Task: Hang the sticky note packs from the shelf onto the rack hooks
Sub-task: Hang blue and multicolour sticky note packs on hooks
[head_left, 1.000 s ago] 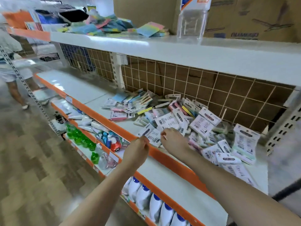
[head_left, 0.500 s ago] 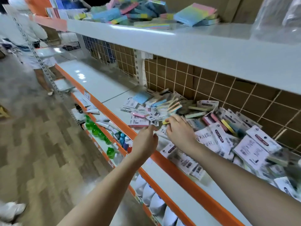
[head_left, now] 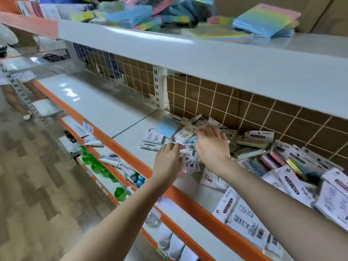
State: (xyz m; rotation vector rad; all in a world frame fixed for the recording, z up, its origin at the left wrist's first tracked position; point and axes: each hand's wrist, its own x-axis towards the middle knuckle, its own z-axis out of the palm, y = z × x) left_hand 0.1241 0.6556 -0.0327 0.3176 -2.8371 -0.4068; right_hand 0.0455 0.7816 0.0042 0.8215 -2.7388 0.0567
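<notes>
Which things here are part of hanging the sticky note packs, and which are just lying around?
Part of the job: sticky note packs piled on the middle shelf; left hand and right hand reaching into them; wire grid back panel.

Lying about: loose coloured pads on the top shelf; green bottles on a lower shelf.
</notes>
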